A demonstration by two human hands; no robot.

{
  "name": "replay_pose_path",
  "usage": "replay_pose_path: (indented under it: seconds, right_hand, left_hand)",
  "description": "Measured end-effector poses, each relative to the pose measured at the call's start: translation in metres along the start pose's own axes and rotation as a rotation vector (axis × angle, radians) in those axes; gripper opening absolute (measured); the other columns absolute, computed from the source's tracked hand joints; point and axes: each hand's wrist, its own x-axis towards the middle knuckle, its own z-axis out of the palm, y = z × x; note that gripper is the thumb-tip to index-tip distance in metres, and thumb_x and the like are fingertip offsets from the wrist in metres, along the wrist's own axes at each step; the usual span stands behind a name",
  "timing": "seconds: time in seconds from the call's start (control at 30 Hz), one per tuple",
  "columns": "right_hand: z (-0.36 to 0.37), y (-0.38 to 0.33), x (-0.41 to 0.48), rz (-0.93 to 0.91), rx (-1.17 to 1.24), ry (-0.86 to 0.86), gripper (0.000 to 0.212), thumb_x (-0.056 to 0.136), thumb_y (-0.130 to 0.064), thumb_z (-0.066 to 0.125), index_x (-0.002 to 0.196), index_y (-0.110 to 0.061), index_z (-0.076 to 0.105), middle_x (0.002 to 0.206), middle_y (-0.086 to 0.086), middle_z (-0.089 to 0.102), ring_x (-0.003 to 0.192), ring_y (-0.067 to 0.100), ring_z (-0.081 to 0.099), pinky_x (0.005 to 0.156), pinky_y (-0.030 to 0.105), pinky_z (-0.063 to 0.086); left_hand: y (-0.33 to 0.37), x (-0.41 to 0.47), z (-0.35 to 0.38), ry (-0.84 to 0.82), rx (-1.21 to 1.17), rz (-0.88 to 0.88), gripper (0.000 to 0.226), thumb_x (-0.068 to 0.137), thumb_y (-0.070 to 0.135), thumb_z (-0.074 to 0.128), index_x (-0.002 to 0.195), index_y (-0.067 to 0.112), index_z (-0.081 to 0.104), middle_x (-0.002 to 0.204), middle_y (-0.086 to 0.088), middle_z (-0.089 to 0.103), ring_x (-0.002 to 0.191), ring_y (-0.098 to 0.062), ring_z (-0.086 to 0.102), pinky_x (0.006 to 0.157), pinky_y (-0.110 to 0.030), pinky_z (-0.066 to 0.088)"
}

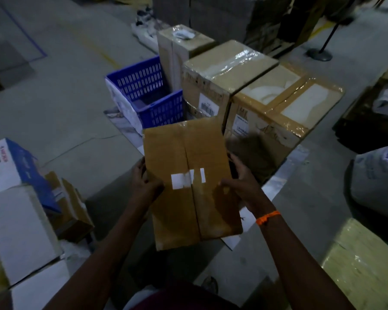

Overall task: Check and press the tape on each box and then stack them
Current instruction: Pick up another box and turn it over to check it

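A brown cardboard box (188, 182) is held up in the middle of the head view, its top face toward me, with a taped centre seam and torn white label scraps. My left hand (143, 180) grips its left edge and my right hand (242, 182) grips its right edge, thumb on the top face. Beyond it, a row of taped cardboard boxes stands on the floor: a near one (285, 108) with brown tape, a middle one (229, 63) with clear tape, and a tall far one (177, 45).
A blue plastic crate (143, 90) sits left of the row. White and blue cartons (16, 198) and a small brown box (74, 211) lie at the left. A wrapped package (363, 265) is at the lower right, a sack (381, 175) at the right, a stanchion base (318, 53) at the far right.
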Motion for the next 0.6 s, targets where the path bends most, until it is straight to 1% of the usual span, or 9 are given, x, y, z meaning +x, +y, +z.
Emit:
replay_pose_path:
  seconds: [0.07, 0.13, 0.2, 0.23, 0.27, 0.33, 0.4, 0.47, 0.6]
  right_hand:
    - [0.000, -0.010, 0.000, -0.103, 0.071, 0.041, 0.088, 0.081, 0.007, 0.077, 0.152, -0.026, 0.038, 0.137, -0.007, 0.058, 0.121, 0.007, 0.061, 0.091, 0.028, 0.057]
    - [0.000, -0.015, -0.003, -0.191, 0.149, 0.092, 0.077, 0.081, 0.016, 0.070, 0.143, -0.024, 0.047, 0.135, -0.003, 0.064, 0.124, 0.010, 0.063, 0.093, 0.030, 0.058]
    - [0.000, -0.013, -0.007, -0.233, 0.234, 0.151, 0.063, 0.088, 0.018, 0.059, 0.134, -0.024, 0.055, 0.128, -0.007, 0.070, 0.123, 0.012, 0.064, 0.091, 0.031, 0.059]
    - [0.000, -0.010, -0.009, -0.226, 0.279, 0.188, 0.057, 0.092, 0.017, 0.053, 0.128, -0.027, 0.060, 0.122, -0.010, 0.072, 0.119, 0.012, 0.066, 0.087, 0.030, 0.059]
    - [0.001, -0.003, -0.010, -0.203, 0.316, 0.227, 0.054, 0.096, 0.013, 0.049, 0.121, -0.032, 0.066, 0.116, -0.010, 0.074, 0.114, 0.014, 0.067, 0.084, 0.030, 0.058]
    - [0.004, 0.014, -0.012, -0.141, 0.355, 0.282, 0.049, 0.100, 0.002, 0.046, 0.110, -0.038, 0.072, 0.114, -0.001, 0.073, 0.113, 0.028, 0.064, 0.082, 0.041, 0.056]
    - [0.010, 0.033, -0.017, -0.089, 0.381, 0.320, 0.042, 0.103, -0.001, 0.043, 0.113, -0.031, 0.071, 0.119, 0.009, 0.071, 0.116, 0.037, 0.064, 0.088, 0.051, 0.056]
    - [0.016, 0.043, -0.024, -0.057, 0.414, 0.345, 0.039, 0.105, -0.001, 0.039, 0.117, -0.024, 0.068, 0.119, 0.012, 0.071, 0.114, 0.036, 0.066, 0.087, 0.047, 0.057]
    - [0.022, 0.043, -0.031, -0.047, 0.423, 0.374, 0.052, 0.107, -0.003, 0.031, 0.111, -0.032, 0.074, 0.118, 0.009, 0.072, 0.110, 0.026, 0.067, 0.086, 0.037, 0.056]
  left_hand:
    - [0.007, 0.000, -0.005, 0.021, -0.040, 0.064, 0.080, 0.084, -0.002, 0.068, 0.149, 0.028, 0.034, 0.151, 0.003, 0.042, 0.129, -0.027, 0.051, 0.090, -0.048, 0.058]
    - [0.016, 0.000, -0.010, 0.007, -0.171, 0.101, 0.064, 0.084, 0.012, 0.065, 0.142, 0.026, 0.043, 0.142, 0.003, 0.053, 0.126, -0.026, 0.055, 0.091, -0.048, 0.055]
    - [0.020, 0.000, -0.014, -0.031, -0.419, 0.047, 0.046, 0.085, 0.031, 0.058, 0.131, 0.028, 0.056, 0.127, 0.005, 0.065, 0.120, -0.024, 0.059, 0.086, -0.043, 0.053]
    - [0.019, 0.001, -0.017, -0.048, -0.489, 0.014, 0.040, 0.089, 0.041, 0.055, 0.127, 0.028, 0.061, 0.123, 0.006, 0.068, 0.120, -0.025, 0.060, 0.086, -0.042, 0.052]
    - [0.017, 0.001, -0.019, -0.062, -0.490, -0.006, 0.045, 0.092, 0.053, 0.053, 0.128, 0.027, 0.062, 0.125, 0.005, 0.069, 0.123, -0.025, 0.059, 0.090, -0.044, 0.052]
    - [0.009, -0.003, -0.021, -0.093, -0.389, -0.046, 0.071, 0.086, 0.073, 0.054, 0.140, 0.027, 0.056, 0.139, -0.001, 0.062, 0.130, -0.027, 0.057, 0.101, -0.054, 0.049]
    - [0.001, -0.008, -0.020, -0.112, -0.306, -0.079, 0.075, 0.081, 0.076, 0.055, 0.141, 0.031, 0.053, 0.143, -0.002, 0.059, 0.128, -0.027, 0.059, 0.102, -0.057, 0.050]
    - [-0.006, -0.009, -0.021, -0.134, -0.239, -0.071, 0.079, 0.074, 0.079, 0.063, 0.138, 0.033, 0.054, 0.140, 0.000, 0.061, 0.124, -0.025, 0.062, 0.098, -0.054, 0.053]
    - [-0.001, 0.000, -0.025, -0.177, -0.199, -0.115, 0.107, 0.050, 0.085, 0.076, 0.140, 0.034, 0.049, 0.139, 0.000, 0.059, 0.123, -0.025, 0.061, 0.100, -0.052, 0.053]
